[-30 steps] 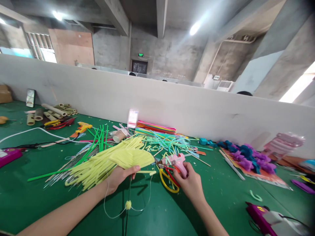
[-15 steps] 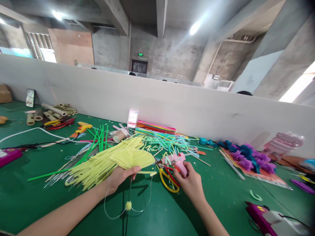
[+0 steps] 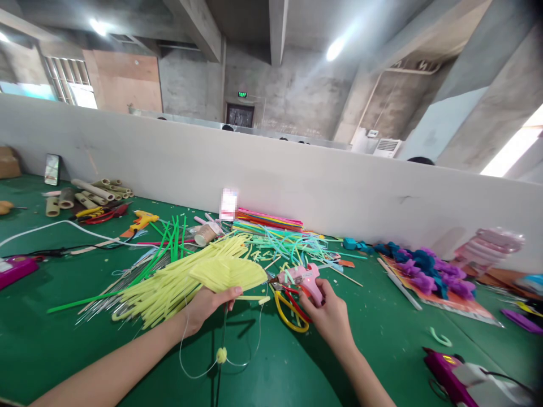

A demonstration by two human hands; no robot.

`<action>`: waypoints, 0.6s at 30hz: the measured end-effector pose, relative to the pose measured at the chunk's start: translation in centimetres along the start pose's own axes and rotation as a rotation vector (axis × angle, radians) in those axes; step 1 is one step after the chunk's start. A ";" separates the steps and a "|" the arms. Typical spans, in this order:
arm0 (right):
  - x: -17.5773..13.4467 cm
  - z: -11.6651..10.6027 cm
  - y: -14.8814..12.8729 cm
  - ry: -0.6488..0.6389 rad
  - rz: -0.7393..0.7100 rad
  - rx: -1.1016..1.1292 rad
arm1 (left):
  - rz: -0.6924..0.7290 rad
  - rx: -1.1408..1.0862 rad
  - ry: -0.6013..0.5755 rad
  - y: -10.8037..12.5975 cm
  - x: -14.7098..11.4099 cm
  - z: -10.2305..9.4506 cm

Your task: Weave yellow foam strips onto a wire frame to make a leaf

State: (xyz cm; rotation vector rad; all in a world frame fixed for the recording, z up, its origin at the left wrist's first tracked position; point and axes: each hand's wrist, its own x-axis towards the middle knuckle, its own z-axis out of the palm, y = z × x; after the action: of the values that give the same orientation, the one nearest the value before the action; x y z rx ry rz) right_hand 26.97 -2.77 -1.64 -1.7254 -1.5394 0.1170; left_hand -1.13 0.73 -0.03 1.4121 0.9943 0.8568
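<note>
My left hand [image 3: 211, 306] is closed around the base of a pale yellow fan-shaped piece [image 3: 229, 273], made of strips that look like pipe cleaners. A thin dark stem runs down below the hand and carries a small yellow fuzzy ball [image 3: 221, 355] with a clear looped wire. In my right hand [image 3: 328, 308] is a pink hot glue gun [image 3: 307, 278], gripped by its handle. Its nozzle points left, close to the fan's right edge; whether they touch I cannot tell. Yellow-handled scissors [image 3: 292, 322] and red-handled pliers lie under the gun.
Bundled yellow pipe cleaners [image 3: 169, 282] lie behind my left hand. A yellow glue gun [image 3: 144, 219], bamboo tubes [image 3: 95, 192] and a phone [image 3: 52, 169] are farther left. Purple and teal flowers [image 3: 424, 271] lie right. A power strip [image 3: 452, 376] sits at the lower right; a white partition [image 3: 339, 186] stands behind.
</note>
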 end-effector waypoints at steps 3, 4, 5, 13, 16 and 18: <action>0.0 0.0 0.0 0.001 -0.001 -0.004 | 0.006 -0.003 -0.002 0.1 -0.1 0.0; 0.0 0.0 0.0 0.004 -0.002 -0.003 | 0.004 -0.009 -0.002 0.1 -0.1 0.0; 0.0 0.0 0.0 0.007 -0.002 -0.003 | 0.001 -0.013 -0.001 0.1 -0.1 0.0; 0.1 0.0 0.0 0.013 -0.006 -0.008 | -0.012 0.011 0.010 0.0 0.0 0.0; 0.1 0.0 0.1 0.017 -0.003 -0.013 | -0.003 0.019 0.005 0.0 0.0 0.0; 0.1 0.0 0.1 0.019 -0.005 -0.015 | 0.001 0.032 0.007 0.1 -0.1 0.0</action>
State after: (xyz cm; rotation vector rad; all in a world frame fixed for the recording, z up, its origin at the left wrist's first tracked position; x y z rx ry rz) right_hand 27.08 -2.66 -1.69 -1.7297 -1.5346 0.0863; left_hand -1.17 0.65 0.09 1.4380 1.0162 0.8507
